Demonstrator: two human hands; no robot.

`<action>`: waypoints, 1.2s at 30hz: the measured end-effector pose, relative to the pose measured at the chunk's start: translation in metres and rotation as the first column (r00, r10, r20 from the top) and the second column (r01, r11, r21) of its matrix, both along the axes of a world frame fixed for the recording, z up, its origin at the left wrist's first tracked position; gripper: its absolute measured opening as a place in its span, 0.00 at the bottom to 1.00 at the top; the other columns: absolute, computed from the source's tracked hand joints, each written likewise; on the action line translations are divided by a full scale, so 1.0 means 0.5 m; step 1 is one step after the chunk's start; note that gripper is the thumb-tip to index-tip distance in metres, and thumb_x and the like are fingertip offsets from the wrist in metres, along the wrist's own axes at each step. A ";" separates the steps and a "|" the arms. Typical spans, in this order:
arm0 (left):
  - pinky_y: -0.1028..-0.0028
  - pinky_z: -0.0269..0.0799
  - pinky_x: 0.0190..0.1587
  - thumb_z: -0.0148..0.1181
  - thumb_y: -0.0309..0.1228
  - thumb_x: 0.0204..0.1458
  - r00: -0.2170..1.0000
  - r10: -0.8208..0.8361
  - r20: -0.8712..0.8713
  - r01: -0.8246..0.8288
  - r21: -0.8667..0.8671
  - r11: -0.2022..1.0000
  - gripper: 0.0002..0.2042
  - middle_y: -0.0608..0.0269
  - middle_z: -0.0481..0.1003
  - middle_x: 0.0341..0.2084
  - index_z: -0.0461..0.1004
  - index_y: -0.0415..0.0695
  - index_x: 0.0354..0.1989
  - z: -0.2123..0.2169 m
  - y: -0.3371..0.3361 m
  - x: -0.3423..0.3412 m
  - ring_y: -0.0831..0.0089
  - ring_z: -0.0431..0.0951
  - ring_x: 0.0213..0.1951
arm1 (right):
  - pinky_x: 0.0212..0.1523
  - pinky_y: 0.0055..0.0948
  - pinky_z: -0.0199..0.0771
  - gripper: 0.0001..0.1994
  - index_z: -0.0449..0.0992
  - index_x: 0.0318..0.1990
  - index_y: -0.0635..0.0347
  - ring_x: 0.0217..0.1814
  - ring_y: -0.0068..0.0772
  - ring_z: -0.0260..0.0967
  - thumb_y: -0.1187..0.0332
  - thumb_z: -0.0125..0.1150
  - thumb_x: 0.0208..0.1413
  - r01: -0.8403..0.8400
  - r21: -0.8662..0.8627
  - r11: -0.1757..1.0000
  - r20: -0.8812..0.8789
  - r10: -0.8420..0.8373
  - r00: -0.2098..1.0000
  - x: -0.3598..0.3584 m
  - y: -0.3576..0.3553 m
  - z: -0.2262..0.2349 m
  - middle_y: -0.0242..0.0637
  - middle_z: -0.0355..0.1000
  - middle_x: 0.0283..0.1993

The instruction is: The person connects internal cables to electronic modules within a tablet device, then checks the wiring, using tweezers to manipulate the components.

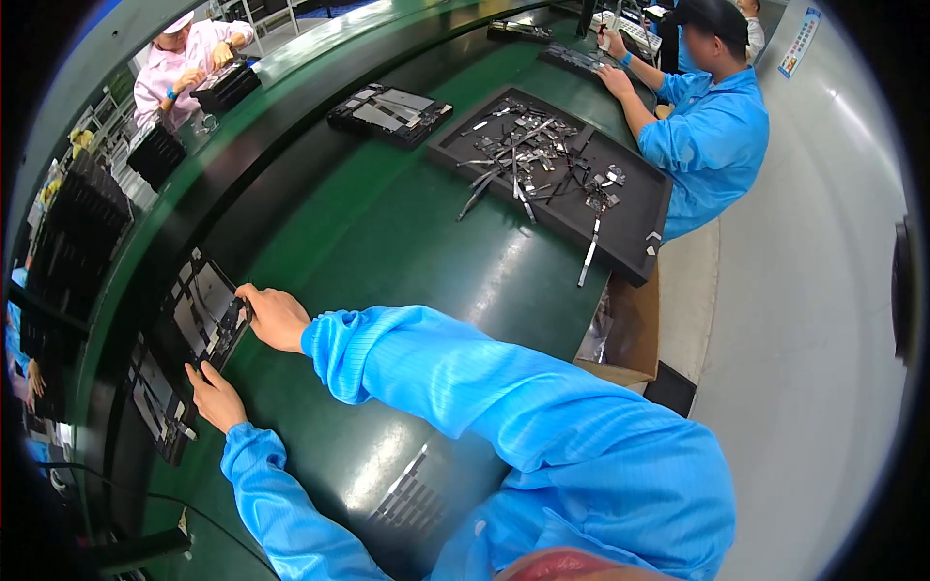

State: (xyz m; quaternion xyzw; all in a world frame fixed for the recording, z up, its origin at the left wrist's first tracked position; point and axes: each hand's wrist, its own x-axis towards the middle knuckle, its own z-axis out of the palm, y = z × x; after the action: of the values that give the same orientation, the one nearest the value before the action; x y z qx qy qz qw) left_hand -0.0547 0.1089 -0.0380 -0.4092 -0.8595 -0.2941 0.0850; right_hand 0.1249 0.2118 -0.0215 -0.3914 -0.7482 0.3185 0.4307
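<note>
On the belt at the left lies a shallow black tray [226, 334] with flat silver-grey device parts and black flex cables in it. My right hand [278, 319] has its fingers curled over the tray's right edge. My left hand [217, 399] is at the tray's near corner, thumb and fingers apart; whether it touches the rim I cannot tell. Just beside it lies a second black tray [155, 402] with similar parts.
A large black tray [630, 228] holds loose cables and small metal parts on the green bench [407, 261]. Another parts tray [389, 113] lies farther up the belt. A cardboard box [635, 329] stands below the bench. Co-workers in blue [702, 145] and pink [199, 53] work nearby.
</note>
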 end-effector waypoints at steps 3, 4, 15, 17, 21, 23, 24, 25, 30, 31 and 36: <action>0.58 0.70 0.55 0.43 0.48 0.68 0.996 -0.048 0.072 0.039 0.123 0.992 0.28 0.44 0.78 0.50 0.63 0.41 0.68 -0.007 -0.006 -0.017 0.46 0.76 0.51 | 0.43 0.52 0.73 0.15 0.68 0.52 0.59 0.42 0.57 0.76 0.71 0.59 0.59 0.012 -0.008 1.000 -0.033 -0.012 0.999 -0.004 0.009 -0.002 0.52 0.78 0.36; 0.59 0.70 0.55 0.43 0.48 0.68 0.980 -0.062 0.190 0.033 0.155 0.987 0.28 0.44 0.78 0.50 0.63 0.41 0.68 -0.003 -0.004 -0.018 0.47 0.77 0.50 | 0.44 0.49 0.74 0.17 0.67 0.53 0.58 0.40 0.55 0.76 0.70 0.61 0.58 0.012 -0.065 0.998 -0.108 -0.019 0.994 -0.003 0.011 -0.003 0.51 0.78 0.39; 0.83 0.59 0.23 0.59 0.38 0.63 0.539 -0.361 0.761 -0.098 0.482 0.871 0.25 0.67 0.77 0.44 0.68 0.36 0.64 0.018 -0.075 0.032 0.85 0.63 0.23 | 0.49 0.40 0.75 0.23 0.67 0.55 0.58 0.46 0.49 0.76 0.72 0.64 0.51 -0.063 -0.221 0.973 -0.369 -0.024 0.929 0.084 -0.018 -0.007 0.47 0.77 0.47; 0.83 0.60 0.23 0.59 0.37 0.63 0.546 -0.344 0.764 0.002 0.409 0.913 0.25 0.67 0.76 0.42 0.67 0.36 0.65 0.023 -0.137 0.060 0.85 0.63 0.23 | 0.48 0.34 0.75 0.20 0.68 0.54 0.59 0.44 0.39 0.77 0.75 0.60 0.52 -0.181 -0.218 0.959 -0.276 0.118 0.954 0.146 -0.056 -0.005 0.43 0.76 0.46; 0.82 0.63 0.26 0.59 0.29 0.62 0.527 -0.369 0.765 0.327 0.218 0.920 0.25 0.70 0.72 0.34 0.64 0.35 0.67 0.079 -0.247 0.188 0.86 0.65 0.27 | 0.44 0.27 0.75 0.23 0.68 0.55 0.57 0.39 0.24 0.74 0.77 0.61 0.50 -0.291 -0.251 0.923 -0.190 0.248 0.950 0.318 -0.118 0.015 0.33 0.75 0.45; 0.79 0.68 0.38 0.66 0.27 0.54 0.566 -0.422 0.709 0.459 0.155 0.875 0.31 0.67 0.70 0.38 0.64 0.33 0.67 0.079 -0.311 0.225 0.80 0.69 0.35 | 0.40 0.32 0.75 0.24 0.66 0.56 0.57 0.34 0.33 0.74 0.73 0.63 0.49 -0.328 -0.292 0.899 -0.058 0.325 0.944 0.385 -0.161 0.046 0.37 0.74 0.40; 0.78 0.69 0.42 0.69 0.26 0.50 0.618 -0.428 0.660 0.523 0.061 0.850 0.34 0.65 0.70 0.39 0.64 0.32 0.66 0.100 -0.337 0.257 0.77 0.70 0.38 | 0.42 0.34 0.76 0.26 0.65 0.57 0.57 0.37 0.36 0.76 0.71 0.64 0.49 -0.340 -0.291 0.894 -0.038 0.344 0.938 0.419 -0.189 0.062 0.39 0.75 0.43; 0.76 0.70 0.44 0.72 0.26 0.46 0.640 -0.475 0.604 0.584 0.019 0.811 0.36 0.63 0.69 0.40 0.64 0.32 0.66 0.109 -0.354 0.279 0.74 0.70 0.39 | 0.46 0.36 0.77 0.28 0.64 0.58 0.57 0.42 0.42 0.77 0.69 0.66 0.48 -0.360 -0.247 0.900 -0.008 0.370 0.929 0.449 -0.204 0.057 0.43 0.75 0.48; 0.68 0.72 0.45 0.80 0.31 0.35 0.683 -0.633 0.365 0.704 -0.097 0.704 0.46 0.58 0.69 0.40 0.63 0.35 0.67 0.147 -0.395 0.327 0.64 0.71 0.41 | 0.62 0.39 0.69 0.41 0.61 0.66 0.56 0.61 0.46 0.68 0.61 0.76 0.44 -0.490 -0.223 0.843 0.211 0.532 0.820 0.536 -0.237 0.086 0.43 0.70 0.59; 0.68 0.72 0.44 0.80 0.31 0.36 0.708 -0.615 0.347 0.682 -0.109 0.724 0.46 0.58 0.69 0.40 0.63 0.35 0.67 0.139 -0.398 0.327 0.64 0.71 0.40 | 0.62 0.39 0.68 0.42 0.62 0.66 0.55 0.62 0.46 0.66 0.61 0.77 0.44 -0.499 -0.179 0.848 0.257 0.530 0.808 0.534 -0.239 0.083 0.42 0.70 0.60; 0.65 0.73 0.42 0.75 0.29 0.41 0.765 -0.589 0.260 0.630 -0.116 0.768 0.40 0.55 0.71 0.39 0.65 0.34 0.66 0.117 -0.398 0.339 0.60 0.74 0.40 | 0.56 0.36 0.70 0.39 0.66 0.66 0.55 0.56 0.38 0.68 0.65 0.77 0.45 -0.463 -0.163 0.871 0.217 0.490 0.845 0.525 -0.239 0.058 0.38 0.70 0.54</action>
State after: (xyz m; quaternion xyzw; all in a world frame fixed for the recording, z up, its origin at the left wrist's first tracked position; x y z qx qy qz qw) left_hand 0.1149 -0.0902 0.0205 -0.6404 -0.7075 -0.2603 -0.1467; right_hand 0.3872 0.0920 0.0077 -0.2523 -0.8525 0.4021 0.2188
